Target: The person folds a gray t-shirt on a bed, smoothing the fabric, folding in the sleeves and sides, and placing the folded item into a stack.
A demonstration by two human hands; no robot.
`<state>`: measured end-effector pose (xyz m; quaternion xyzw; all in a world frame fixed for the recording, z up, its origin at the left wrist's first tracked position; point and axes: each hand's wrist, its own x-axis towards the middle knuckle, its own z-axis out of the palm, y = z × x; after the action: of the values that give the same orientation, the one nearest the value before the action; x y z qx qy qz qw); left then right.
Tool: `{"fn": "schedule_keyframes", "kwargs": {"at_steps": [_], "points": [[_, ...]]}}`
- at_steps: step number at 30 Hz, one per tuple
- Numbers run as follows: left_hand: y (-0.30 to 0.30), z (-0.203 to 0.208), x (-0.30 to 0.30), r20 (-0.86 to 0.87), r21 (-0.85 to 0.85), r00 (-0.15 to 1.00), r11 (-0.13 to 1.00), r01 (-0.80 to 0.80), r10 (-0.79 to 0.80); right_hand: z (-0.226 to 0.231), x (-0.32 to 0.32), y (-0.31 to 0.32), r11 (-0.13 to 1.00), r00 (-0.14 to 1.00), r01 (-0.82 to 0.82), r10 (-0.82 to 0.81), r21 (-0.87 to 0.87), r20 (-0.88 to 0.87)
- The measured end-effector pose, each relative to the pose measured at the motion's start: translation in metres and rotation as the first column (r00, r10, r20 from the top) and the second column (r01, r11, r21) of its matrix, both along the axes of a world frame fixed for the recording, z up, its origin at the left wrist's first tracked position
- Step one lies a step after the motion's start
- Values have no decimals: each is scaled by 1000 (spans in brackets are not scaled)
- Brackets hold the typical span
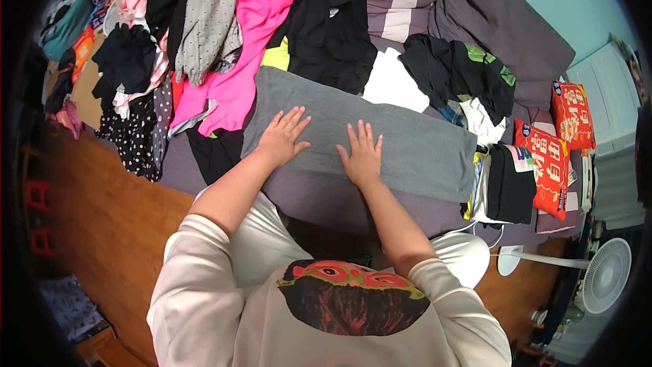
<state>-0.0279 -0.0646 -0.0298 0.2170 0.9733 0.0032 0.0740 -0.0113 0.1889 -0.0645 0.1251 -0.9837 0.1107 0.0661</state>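
Observation:
A long grey folded cloth (414,153) lies flat across the front of the sofa before me; its exact kind I cannot tell. My left hand (284,137) rests palm down on its left part, fingers spread. Nearer its middle, my right hand (361,153) is also pressed flat with fingers apart. Neither hand grips anything. Just beyond the right end of the cloth sits a stack of folded clothes (511,183), black on top. Behind the cloth are a white garment (395,81) and a black garment (329,34).
To the left, clothes are heaped on the sofa, among them a bright pink garment (261,20) and polka-dot fabric (132,136). Red cushions (543,163) stand at the right, by a dark sofa cushion (502,20). A white fan (604,275) stands on the wooden floor at lower right.

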Motion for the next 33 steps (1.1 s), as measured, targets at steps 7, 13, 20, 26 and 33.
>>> {"fn": "schedule_keyframes", "kwargs": {"at_steps": [7, 13, 20, 26, 33], "points": [[-67, 30, 3, 374, 678, 925, 660, -323, 69, 15, -10, -11, 1000, 999, -25, 24, 12, 48], [-117, 23, 37, 353, 315, 694, 619, -720, 628, 52, -48, -84, 784, 948, -304, 307, -541, -88], [-97, 12, 23, 526, 271, 612, 566, -779, 590, 47, -96, -178, 655, 915, -112, 361, -747, 179], [-91, 27, 24, 519, 254, 639, 611, -750, 568, 30, -129, -209, 726, 960, 14, 182, -687, 212], [-37, 65, 42, 247, 659, 910, 631, -410, 334, 47, -126, -206, 710, 928, 190, 96, -678, 361]]}}
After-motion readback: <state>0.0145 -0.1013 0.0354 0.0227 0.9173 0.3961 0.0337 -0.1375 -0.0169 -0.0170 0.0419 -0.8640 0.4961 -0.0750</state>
